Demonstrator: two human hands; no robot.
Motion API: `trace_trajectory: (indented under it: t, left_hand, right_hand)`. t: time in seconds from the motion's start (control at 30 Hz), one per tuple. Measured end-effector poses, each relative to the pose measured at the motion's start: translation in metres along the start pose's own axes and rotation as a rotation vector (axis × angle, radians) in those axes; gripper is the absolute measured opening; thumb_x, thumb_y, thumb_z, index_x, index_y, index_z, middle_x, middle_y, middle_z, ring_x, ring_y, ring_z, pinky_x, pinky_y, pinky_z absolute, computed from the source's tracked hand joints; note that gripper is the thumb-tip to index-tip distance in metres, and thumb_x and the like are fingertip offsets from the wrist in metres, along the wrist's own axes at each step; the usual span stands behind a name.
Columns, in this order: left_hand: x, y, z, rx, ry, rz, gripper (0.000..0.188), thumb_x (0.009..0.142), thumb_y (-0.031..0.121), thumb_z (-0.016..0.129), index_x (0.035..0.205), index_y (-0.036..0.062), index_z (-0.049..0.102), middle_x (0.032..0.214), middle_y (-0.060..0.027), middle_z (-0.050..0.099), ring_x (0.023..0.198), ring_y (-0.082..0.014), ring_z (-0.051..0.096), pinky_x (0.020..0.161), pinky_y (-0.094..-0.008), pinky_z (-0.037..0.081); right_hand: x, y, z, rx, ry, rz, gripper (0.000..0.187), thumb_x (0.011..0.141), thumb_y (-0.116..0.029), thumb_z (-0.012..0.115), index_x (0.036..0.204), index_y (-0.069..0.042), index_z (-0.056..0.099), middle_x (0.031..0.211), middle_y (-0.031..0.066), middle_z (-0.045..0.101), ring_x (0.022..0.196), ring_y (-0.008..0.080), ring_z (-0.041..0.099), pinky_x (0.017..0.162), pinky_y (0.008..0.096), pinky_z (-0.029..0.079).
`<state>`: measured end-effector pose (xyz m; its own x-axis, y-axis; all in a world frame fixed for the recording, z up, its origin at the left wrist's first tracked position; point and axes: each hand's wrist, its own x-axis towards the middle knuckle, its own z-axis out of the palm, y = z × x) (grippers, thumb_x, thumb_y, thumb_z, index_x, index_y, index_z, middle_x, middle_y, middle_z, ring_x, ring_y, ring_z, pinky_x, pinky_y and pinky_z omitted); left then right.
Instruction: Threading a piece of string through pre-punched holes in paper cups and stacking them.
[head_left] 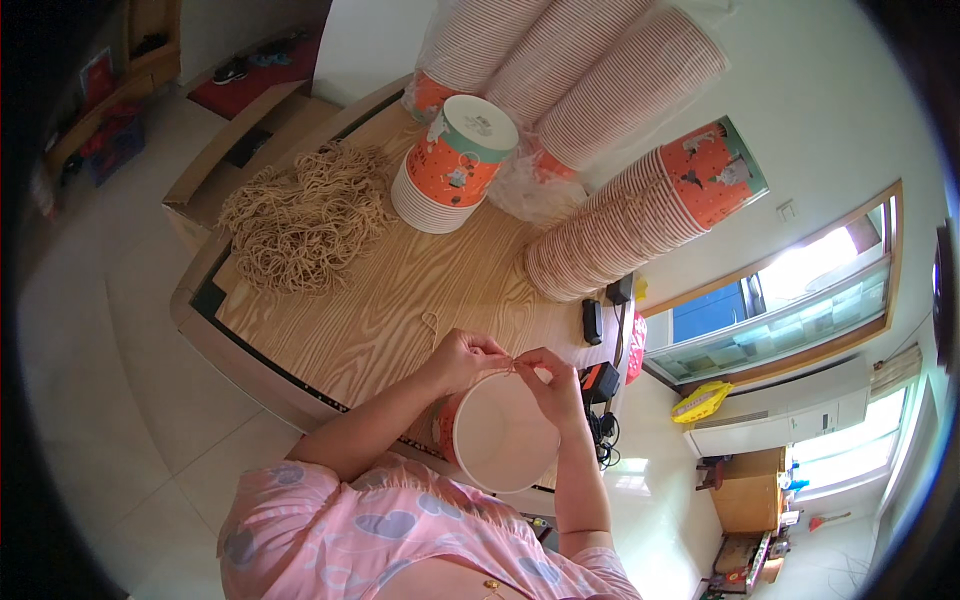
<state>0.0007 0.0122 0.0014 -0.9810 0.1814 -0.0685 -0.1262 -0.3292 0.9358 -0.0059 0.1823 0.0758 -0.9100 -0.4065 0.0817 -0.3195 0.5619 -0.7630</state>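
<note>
A white-lined paper bucket with an orange outer wall sits against my body, its open mouth facing up. At its far rim my left hand and my right hand meet, fingertips pinched together. Between them shows a short bit of thin tan twine. How the twine runs around the bucket is mostly hidden. A loose twine end lies on the wooden tabletop, just beyond my left hand. A large tangled heap of twine rests at the table's left side.
A short stack of orange paper buckets stands upside down beside the twine heap. A long stack leans at the right with twine pieces draped over it. Plastic-wrapped stacks fill the back. A black adapter and cables lie at the right edge.
</note>
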Motion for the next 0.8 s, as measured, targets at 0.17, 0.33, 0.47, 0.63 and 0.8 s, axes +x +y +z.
trace_trajectory:
  t: [0.17,0.33,0.47,0.63,0.8]
  left_hand:
    - [0.006,-0.004,-0.001,-0.204,-0.09,-0.023,0.015,0.078,0.011,0.072,0.086,-0.0005,0.068,0.079,-0.0069,0.067,0.073,-0.0113,0.062,0.067,-0.0225,0.051]
    - [0.013,-0.012,-0.003,-0.319,-0.216,-0.041,0.017,0.077,0.013,0.073,0.088,-0.0006,0.068,0.081,-0.0069,0.067,0.074,-0.0112,0.062,0.068,-0.0235,0.051]
    - [0.017,-0.01,-0.002,-0.195,-0.126,-0.047,0.017,0.076,0.013,0.074,0.087,-0.0003,0.069,0.081,-0.0061,0.068,0.073,-0.0105,0.062,0.067,-0.0234,0.051]
    - [0.018,-0.007,0.0,-0.117,-0.129,-0.025,0.018,0.076,0.014,0.073,0.088,0.0007,0.069,0.08,-0.0046,0.068,0.072,-0.0092,0.062,0.067,-0.0227,0.05]
    - [0.018,-0.006,0.0,-0.151,-0.204,-0.058,0.018,0.076,0.015,0.073,0.088,0.0012,0.069,0.079,-0.0049,0.068,0.071,-0.0091,0.061,0.066,-0.0228,0.05]
  right_hand:
    - [0.0,-0.009,0.002,-0.115,0.062,0.011,0.006,0.078,-0.003,0.063,0.084,-0.001,0.062,0.08,0.008,0.064,0.077,0.0186,0.061,0.071,0.03,0.048]
    - [0.001,-0.012,0.003,-0.308,0.13,-0.168,0.006,0.075,-0.002,0.063,0.079,-0.003,0.059,0.078,0.0099,0.062,0.075,0.0257,0.059,0.072,0.0347,0.046]
    - [0.001,-0.007,0.003,-0.343,0.146,-0.206,0.008,0.076,-0.003,0.064,0.082,-0.005,0.059,0.077,0.0082,0.06,0.076,0.0255,0.058,0.074,0.0354,0.043]
    - [0.001,-0.009,0.003,-0.331,0.164,-0.196,0.008,0.076,-0.002,0.063,0.082,-0.005,0.059,0.076,0.0077,0.06,0.076,0.0255,0.058,0.073,0.0361,0.043]
    - [0.002,-0.005,0.003,-0.372,0.187,-0.229,0.008,0.077,0.002,0.062,0.083,-0.002,0.061,0.079,0.0092,0.061,0.073,0.0225,0.061,0.067,0.0309,0.047]
